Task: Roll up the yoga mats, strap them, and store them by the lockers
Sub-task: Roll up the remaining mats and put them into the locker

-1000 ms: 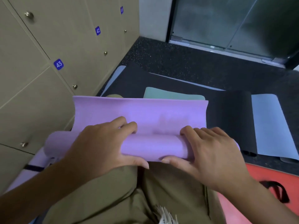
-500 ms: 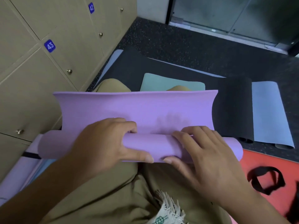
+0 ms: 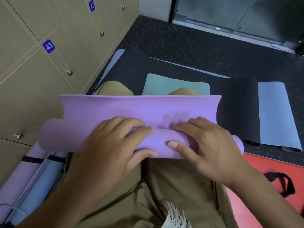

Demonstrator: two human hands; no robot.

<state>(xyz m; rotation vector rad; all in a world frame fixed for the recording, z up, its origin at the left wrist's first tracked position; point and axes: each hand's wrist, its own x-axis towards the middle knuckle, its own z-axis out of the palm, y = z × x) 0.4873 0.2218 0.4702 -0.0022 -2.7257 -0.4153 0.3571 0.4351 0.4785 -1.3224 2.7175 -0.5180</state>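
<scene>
A purple yoga mat (image 3: 139, 109) lies across my lap, mostly rolled, with a short flat end sticking out over my knees. My left hand (image 3: 115, 145) grips the roll near its middle, fingers over the top and thumb underneath. My right hand (image 3: 209, 145) grips the roll right beside it, thumb on the near face. A black strap (image 3: 279, 183) lies on a red mat (image 3: 271, 195) at my lower right. Two rolled, strapped mats, purple (image 3: 18, 175) and light blue (image 3: 41, 181), lie along the beige lockers (image 3: 49, 71) at my left.
A black mat (image 3: 238, 109) and a light blue mat (image 3: 276, 116), both partly rolled, lie on the dark floor ahead right. A pale green mat (image 3: 164, 84) lies under my knees. Glass doors (image 3: 230, 14) close off the far side.
The roll has grown and the free flat end has become shorter. My hands have shifted closer together on the roll. My view has tilted down, so both knees show.
</scene>
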